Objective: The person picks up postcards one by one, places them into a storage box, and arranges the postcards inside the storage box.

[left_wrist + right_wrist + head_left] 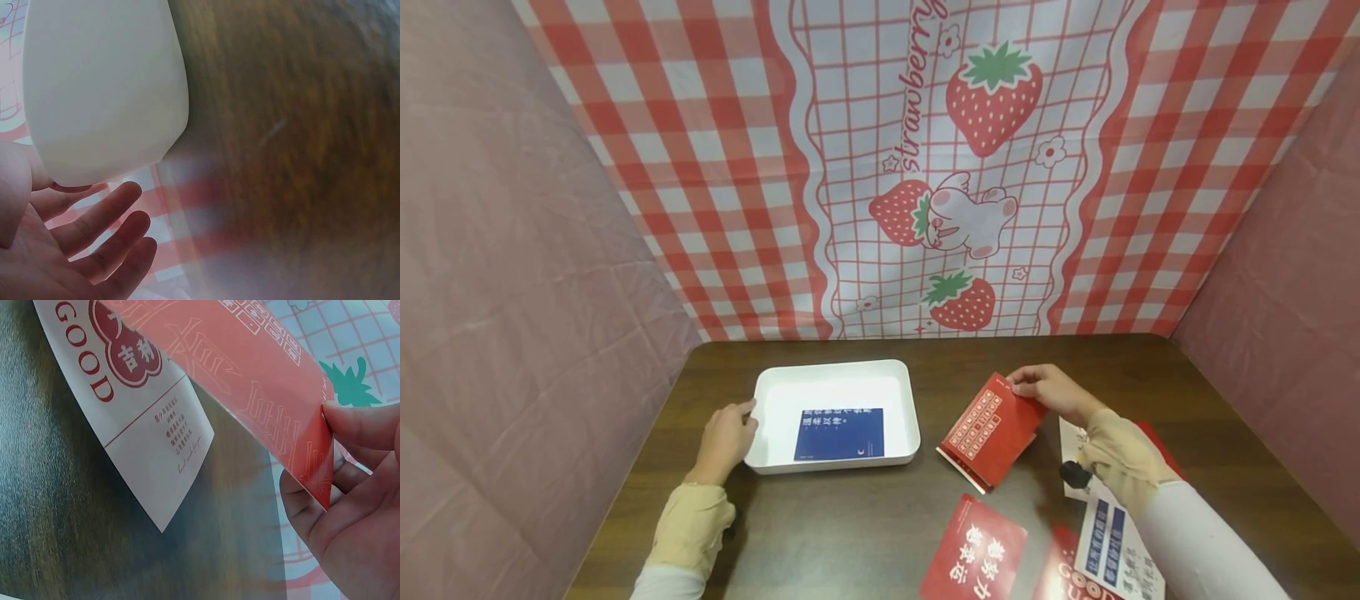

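Note:
A white rectangular tray [842, 375] stands on the table with a dark blue card [842, 437] lying inside it. My left hand [727, 437] is at the tray's left rim; in the left wrist view its fingers [103, 228] are loosely extended beside the tray's outer wall. With thumb and fingers, my right hand [1051, 392] pinches the upper right corner of a red card [1011, 417] printed with small pale characters. That card slants upward toward the hand. Beneath it lies a white card [165, 456] with a red emblem and the word GOOD.
Nearer the front lies a red card [955, 550] with white characters. Several more cards overlap under the right forearm, including a white card [1108, 542] with blue bands. The wooden table [820, 533] is bounded at the back by a checked strawberry cloth [895, 275].

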Demonstrator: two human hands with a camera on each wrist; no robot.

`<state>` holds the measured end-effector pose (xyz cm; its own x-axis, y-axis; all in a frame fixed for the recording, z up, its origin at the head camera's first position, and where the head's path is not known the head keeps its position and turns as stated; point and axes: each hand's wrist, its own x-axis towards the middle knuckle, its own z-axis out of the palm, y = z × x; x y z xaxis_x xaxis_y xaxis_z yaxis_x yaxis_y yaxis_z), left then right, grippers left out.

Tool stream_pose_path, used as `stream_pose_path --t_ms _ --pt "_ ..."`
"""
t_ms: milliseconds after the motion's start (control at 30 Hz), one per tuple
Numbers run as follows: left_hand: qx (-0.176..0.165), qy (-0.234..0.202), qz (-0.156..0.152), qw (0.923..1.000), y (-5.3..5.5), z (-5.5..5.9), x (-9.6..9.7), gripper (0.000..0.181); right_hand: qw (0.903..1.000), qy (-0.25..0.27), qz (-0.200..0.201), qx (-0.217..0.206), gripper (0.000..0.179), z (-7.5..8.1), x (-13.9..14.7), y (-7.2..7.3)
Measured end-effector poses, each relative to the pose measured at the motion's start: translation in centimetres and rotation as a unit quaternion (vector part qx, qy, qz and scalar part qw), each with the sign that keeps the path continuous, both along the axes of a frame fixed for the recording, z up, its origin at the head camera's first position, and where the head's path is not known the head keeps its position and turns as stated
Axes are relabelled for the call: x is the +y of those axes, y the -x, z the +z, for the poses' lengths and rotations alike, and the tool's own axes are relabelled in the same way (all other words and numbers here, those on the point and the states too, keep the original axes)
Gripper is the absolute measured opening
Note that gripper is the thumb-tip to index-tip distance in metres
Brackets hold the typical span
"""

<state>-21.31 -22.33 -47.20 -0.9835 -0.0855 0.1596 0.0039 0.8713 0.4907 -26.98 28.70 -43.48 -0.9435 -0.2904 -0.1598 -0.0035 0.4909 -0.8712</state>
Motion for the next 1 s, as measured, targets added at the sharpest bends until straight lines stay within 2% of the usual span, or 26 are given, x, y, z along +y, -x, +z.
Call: stream_pose_path --t_ms 433,767,1000 --pt "-0.005 -0.003 0.001 1.0000 -0.1 0.1 0.0 0.039 0.9999 0.017 0.000 0.003 0.033 0.7 -0.9 -0.3" --pt "-0.007 -0.003 0.001 1.0000 -0.1 0.1 0.0 0.040 0.9980 0.061 -0.006 -0.013 0.038 1.3 -2.1 -0.6" --pt "-0.007 0.002 -0.001 1.0000 0.0 0.0 0.0 0.040 0.9934 0.110 -0.021 -0.027 0.039 1.3 -2.8 -0.9"
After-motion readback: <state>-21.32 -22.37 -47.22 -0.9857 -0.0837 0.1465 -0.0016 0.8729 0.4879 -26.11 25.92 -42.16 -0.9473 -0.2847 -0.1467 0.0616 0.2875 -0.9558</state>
